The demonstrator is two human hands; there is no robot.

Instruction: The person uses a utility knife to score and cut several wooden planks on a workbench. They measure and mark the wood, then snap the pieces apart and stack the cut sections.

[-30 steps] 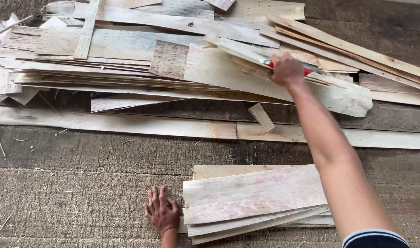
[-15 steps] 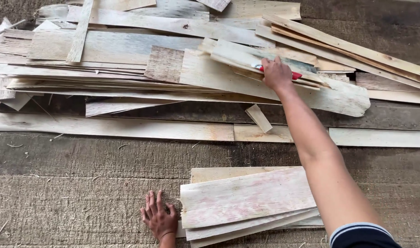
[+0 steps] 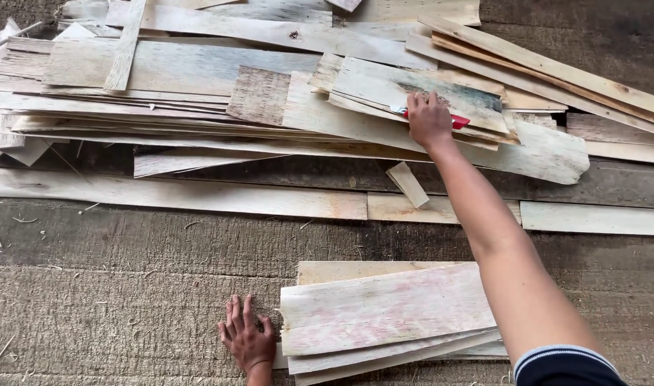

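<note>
Your right hand (image 3: 428,120) is stretched to the far loose heap (image 3: 198,78), fingers curled around a red-handled tool (image 3: 457,120) and pressing a veneer sheet (image 3: 412,89). Left hand (image 3: 247,342) lies flat, fingers spread, against the near stack (image 3: 384,311). Stack looks only a few sheets deep; most wood remains unsorted.

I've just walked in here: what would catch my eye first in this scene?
First, the big loose heap of thin pale wooden veneer sheets spread across the top. The right hand reaches far out onto one sheet there, with a small red-handled tool under it. Nearer, the left hand lies flat on the rough grey floor, beside a small neat stack of pale wooden sheets.
</note>
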